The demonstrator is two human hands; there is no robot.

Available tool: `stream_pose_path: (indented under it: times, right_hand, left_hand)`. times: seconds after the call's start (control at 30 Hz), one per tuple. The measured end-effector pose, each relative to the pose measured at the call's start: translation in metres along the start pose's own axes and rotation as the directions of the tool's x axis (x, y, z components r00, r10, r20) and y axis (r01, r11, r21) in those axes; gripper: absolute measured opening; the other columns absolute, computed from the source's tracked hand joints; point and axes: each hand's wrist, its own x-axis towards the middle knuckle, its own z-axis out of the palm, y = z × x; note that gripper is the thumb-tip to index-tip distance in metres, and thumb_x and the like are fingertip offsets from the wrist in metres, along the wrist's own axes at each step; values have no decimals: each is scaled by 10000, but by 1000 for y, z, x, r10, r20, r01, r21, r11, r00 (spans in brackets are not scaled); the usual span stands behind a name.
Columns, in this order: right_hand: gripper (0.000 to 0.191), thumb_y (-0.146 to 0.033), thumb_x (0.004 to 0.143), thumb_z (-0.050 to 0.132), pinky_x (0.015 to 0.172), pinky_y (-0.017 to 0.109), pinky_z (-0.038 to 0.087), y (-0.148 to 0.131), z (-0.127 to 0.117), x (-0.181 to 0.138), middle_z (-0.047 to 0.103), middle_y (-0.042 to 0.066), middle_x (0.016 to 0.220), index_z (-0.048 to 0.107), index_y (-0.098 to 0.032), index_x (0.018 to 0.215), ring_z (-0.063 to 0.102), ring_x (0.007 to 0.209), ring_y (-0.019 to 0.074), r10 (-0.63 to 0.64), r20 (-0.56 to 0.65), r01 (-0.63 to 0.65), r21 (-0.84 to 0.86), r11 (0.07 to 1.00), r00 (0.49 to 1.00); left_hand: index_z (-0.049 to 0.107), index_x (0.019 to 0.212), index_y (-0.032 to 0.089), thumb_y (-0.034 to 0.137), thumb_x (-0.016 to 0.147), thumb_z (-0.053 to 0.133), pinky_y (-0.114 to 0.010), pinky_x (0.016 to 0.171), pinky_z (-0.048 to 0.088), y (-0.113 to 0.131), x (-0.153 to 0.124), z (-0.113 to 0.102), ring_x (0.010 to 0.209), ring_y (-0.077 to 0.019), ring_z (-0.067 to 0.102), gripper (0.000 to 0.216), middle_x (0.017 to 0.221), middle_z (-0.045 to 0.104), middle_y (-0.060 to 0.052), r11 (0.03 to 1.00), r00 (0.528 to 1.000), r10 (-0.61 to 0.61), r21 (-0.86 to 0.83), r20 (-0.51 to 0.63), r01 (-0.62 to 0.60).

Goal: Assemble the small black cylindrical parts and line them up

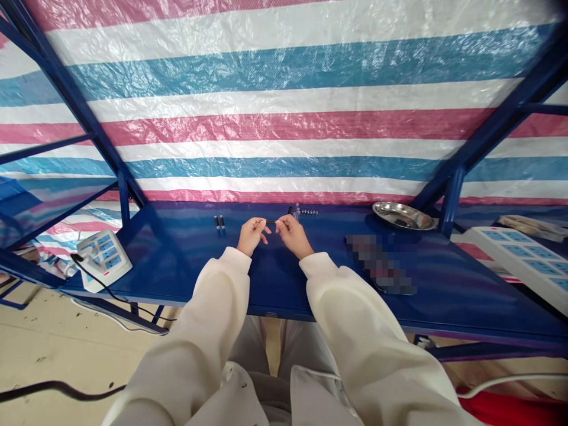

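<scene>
My left hand (251, 235) and my right hand (293, 235) meet above the middle of the blue table (275, 278). Stretched between their fingertips is a short, thin black rod (271, 222), pinched at one end by each hand. Its exact kind is too small to make out. Two short black cylinders with pale ends (219, 222) stand to the left of my left hand. Just behind my right hand are a small black piece (290, 210) and some clear pieces (297, 209), partly hidden. A row of several small dark, coil-like pieces (309, 212) lies beside them.
A shiny metal dish (403, 216) sits at the back right, with a blurred dark flat object (380, 264) in front of it. Power strips (104, 260) (523, 260) flank the table. Blue metal posts (451, 201) and a striped plastic sheet (284, 127) rise behind.
</scene>
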Motion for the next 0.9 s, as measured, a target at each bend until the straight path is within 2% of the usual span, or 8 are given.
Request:
stream_pose_path:
  times: [0.13,0.33,0.5,0.7,0.9]
  right_hand:
    - [266,-478,847,414,546,251,397,0,0,0,557,-7,663,437,-219,791,495,567,120,-10,1,10,-1,1000,1000]
    - [295,-509,845,408,540,251,400,3,1,1,549,-9,663,436,-220,802,494,566,119,-11,11,11,11,1000,1000]
    - [326,-544,842,398,535,251,395,5,2,1,533,-12,656,435,-223,798,490,567,120,-4,18,3,24,1000,1000]
    - [314,-528,847,404,534,248,389,5,1,0,528,-19,656,437,-220,801,475,552,112,-35,32,33,51,998,999]
    - [292,-508,848,415,507,234,378,5,2,1,517,-30,689,425,-216,839,446,517,87,-37,52,32,107,994,998]
  left_hand:
    - [517,833,150,455,825,518,-161,353,318,-6,2,-1,343,-49,494,305,613,581,32,997,998,58,56,-18,-56]
    - [487,708,160,548,842,428,-164,374,324,-8,1,-2,351,-38,481,415,611,570,26,984,993,109,147,-51,-100]
    - [460,628,161,583,839,396,-182,386,324,-8,1,-1,356,-43,484,476,625,584,12,984,992,89,162,-85,-75]
    - [494,574,156,599,826,406,-204,398,317,-10,2,-1,353,-68,483,516,503,513,20,989,992,57,140,-110,-41]
    - [509,549,151,604,817,416,-200,383,295,-7,2,-1,351,-68,469,534,476,503,14,993,993,29,119,-117,-15]
